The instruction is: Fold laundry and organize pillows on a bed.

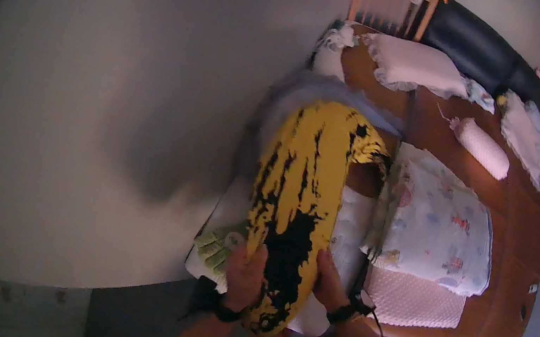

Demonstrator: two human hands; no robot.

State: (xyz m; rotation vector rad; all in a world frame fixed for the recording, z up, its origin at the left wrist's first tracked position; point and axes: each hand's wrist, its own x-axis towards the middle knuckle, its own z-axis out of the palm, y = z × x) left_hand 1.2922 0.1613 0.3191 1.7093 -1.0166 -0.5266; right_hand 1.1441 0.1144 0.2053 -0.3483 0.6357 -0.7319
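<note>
Between my two hands is a long yellow and black banana-shaped cushion (304, 174), its curved tip bent to the right at the far end. My left hand (246, 274) grips its left side near the lower end, with the fingers mostly out of sight behind it. On the opposite side my right hand (329, 280) has its thumb against the cushion. A dark band circles each wrist. Just left of my left hand lies a green pleated cloth item (216, 250).
A bed with a brown mat (513, 252) holds folded patterned cloths (440, 224), a pink dotted cloth (413, 302), a pink bolster (482, 148) and frilled pillows (418, 65). Grey netting (289, 86) lies behind the cushion. A pale wall (71, 108) borders the left; a dark headboard (483, 49) is at the back.
</note>
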